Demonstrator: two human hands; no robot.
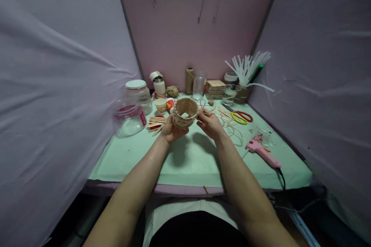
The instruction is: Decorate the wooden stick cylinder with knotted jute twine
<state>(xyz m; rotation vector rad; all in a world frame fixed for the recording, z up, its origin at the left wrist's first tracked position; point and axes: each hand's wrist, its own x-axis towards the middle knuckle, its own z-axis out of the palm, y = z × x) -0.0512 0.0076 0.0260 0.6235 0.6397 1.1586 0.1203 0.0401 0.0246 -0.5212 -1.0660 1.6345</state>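
A small round basket (pixel 184 120) of wound twine is held up above the table, its opening tilted toward me, with a pale spot showing at its bottom. My left hand (pixel 171 129) is closed around its left side and underside. At the basket's right rim, my right hand (pixel 209 122) has its fingers pinched together on a strand of twine (pixel 237 136). The loose twine trails from there onto the table on the right. Wooden craft sticks (pixel 156 123) lie in a pile left of the basket, more of them behind my right hand.
A pink glue gun (pixel 264 152) with its cord lies at the right, scissors (pixel 242 117) behind it. Clear jars (pixel 130 120) stand on the left. Along the back are a twine ball (pixel 172 91), a twine spool (pixel 189 81), stacked wooden squares (pixel 215 89) and glue sticks (pixel 246 69). Cloth walls enclose three sides.
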